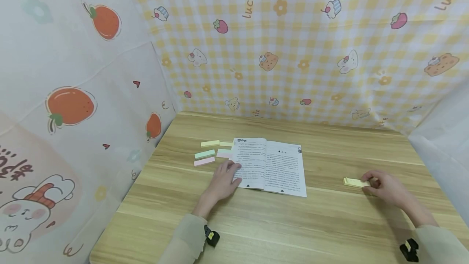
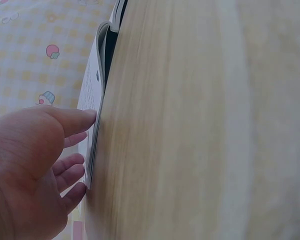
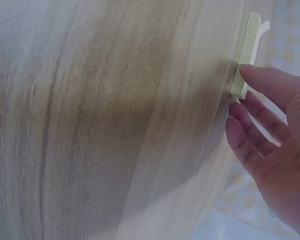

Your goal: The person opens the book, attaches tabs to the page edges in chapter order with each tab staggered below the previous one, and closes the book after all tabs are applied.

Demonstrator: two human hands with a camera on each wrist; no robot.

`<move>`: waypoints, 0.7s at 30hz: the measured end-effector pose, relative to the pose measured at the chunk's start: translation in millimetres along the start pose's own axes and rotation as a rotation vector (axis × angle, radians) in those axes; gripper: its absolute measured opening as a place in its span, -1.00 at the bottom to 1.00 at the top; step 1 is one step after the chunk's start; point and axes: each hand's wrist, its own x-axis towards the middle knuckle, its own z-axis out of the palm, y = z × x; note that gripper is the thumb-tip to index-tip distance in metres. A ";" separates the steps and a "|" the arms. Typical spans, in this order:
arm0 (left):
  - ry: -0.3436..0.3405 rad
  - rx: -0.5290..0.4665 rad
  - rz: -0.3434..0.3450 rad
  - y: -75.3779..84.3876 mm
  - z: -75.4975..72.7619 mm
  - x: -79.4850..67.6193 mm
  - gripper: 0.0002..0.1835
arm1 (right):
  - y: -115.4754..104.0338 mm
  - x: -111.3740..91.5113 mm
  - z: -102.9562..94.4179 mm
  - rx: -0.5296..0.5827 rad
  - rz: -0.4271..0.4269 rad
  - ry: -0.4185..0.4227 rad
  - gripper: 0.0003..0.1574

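Observation:
An open book (image 1: pixel 286 172) with printed pages lies on the table. My left hand (image 1: pixel 221 180) rests on the lower left part of its left page. In the left wrist view the thumb (image 2: pixel 82 120) touches the page near its edge, the other fingers loosely bent beside it. Off to the right, my right hand (image 1: pixel 386 187) pinches one end of a slim yellow sticky note pad (image 1: pixel 352 182). The right wrist view shows this pad (image 3: pixel 247 52) at the thumb tip, with a pale strip lifting at its far end.
Left of the book lie several sticky note strips: yellow (image 1: pixel 210 144), green (image 1: pixel 204 154) and pink (image 1: pixel 204 161), with others close to the book's edge. The wooden table (image 1: pixel 278 231) meets a checked curtain (image 1: pixel 293 84) at the back and a white printed one (image 1: pixel 121 68) at left.

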 end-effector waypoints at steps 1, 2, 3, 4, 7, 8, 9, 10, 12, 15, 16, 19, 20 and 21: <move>0.002 0.001 0.002 0.1 0.1 0.0 -0.53 | 0.6 0.1 0.2 0.001 0.000 -0.002 -0.72; 0.006 -0.001 0.005 0.2 0.1 -0.1 -0.54 | 1.2 0.3 0.5 0.002 -0.001 -0.001 -0.72; 0.006 -0.002 0.003 0.3 0.3 -0.2 -0.54 | 1.8 0.4 0.8 0.002 -0.003 -0.001 -0.72; 0.010 -0.002 0.006 0.3 0.5 -0.2 -0.54 | 2.2 0.5 1.0 0.000 -0.006 0.002 -0.72; 0.013 -0.004 0.008 0.7 0.2 -0.1 -0.54 | 3.6 0.6 1.3 -0.004 -0.019 0.009 -0.71; 0.014 -0.004 0.009 0.8 0.2 -0.2 -0.54 | 3.8 0.4 1.4 -0.006 -0.023 0.011 -0.71; 0.015 -0.004 0.010 0.9 0.2 -0.1 -0.54 | 4.3 0.3 1.6 -0.008 -0.032 0.017 -0.71; 0.015 -0.004 0.011 1.0 0.1 0.0 -0.54 | 4.7 0.2 1.7 -0.007 -0.039 0.022 -0.71; 0.014 -0.002 0.011 1.0 0.0 0.0 -0.55 | 5.1 -0.3 2.0 -0.007 -0.048 0.024 -0.71; 0.012 0.001 0.013 0.8 -0.1 -0.1 -0.54 | 4.7 -1.0 2.6 -0.004 -0.063 0.038 -0.71; 0.011 0.004 0.015 0.5 0.0 0.0 -0.54 | 4.7 -1.2 2.5 -0.003 -0.065 0.037 -0.72; 0.004 0.013 0.013 -0.3 0.1 0.2 -0.53 | 3.8 -2.1 3.1 0.000 -0.078 0.056 -0.71; 0.000 0.017 0.010 -0.2 -0.2 0.2 -0.53 | 3.7 -2.2 3.4 0.002 -0.082 0.063 -0.70; -0.003 0.019 0.008 -0.2 -0.2 0.2 -0.53 | 3.6 -2.3 3.6 0.004 -0.086 0.070 -0.70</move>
